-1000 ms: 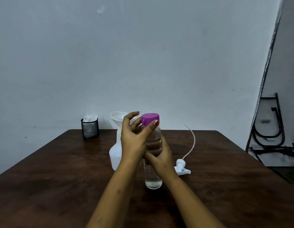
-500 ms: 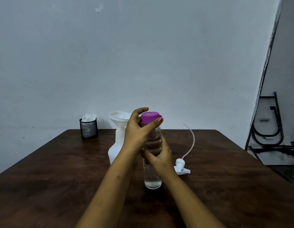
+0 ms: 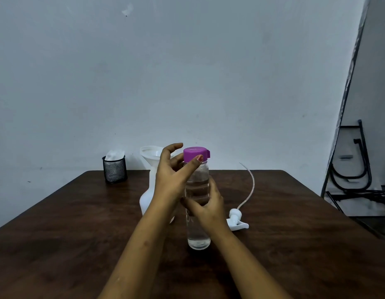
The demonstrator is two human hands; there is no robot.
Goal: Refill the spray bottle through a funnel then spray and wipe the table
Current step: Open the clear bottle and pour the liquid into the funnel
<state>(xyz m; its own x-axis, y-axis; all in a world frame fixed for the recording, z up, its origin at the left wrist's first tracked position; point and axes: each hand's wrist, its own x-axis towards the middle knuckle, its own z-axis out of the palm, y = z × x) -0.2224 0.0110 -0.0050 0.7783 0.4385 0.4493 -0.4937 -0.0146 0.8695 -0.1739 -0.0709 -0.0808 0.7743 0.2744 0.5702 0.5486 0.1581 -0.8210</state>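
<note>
Your right hand (image 3: 208,208) grips the middle of the clear plastic water bottle (image 3: 198,234), which stands upright on the dark wooden surface (image 3: 68,234); your left hand (image 3: 170,180) curls round its purple screw cap (image 3: 194,153), thumb on the lower rim; behind them stands the white plastic spray bottle (image 3: 145,203) with the white funnel (image 3: 150,154) in its neck; the white trigger sprayer head (image 3: 236,221) lies just right of your right hand.

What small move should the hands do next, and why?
Probably the left hand twists the purple cap off while the right hand steadies the clear bottle: the cap is on, and the funnel already sits in the white spray bottle.
</note>
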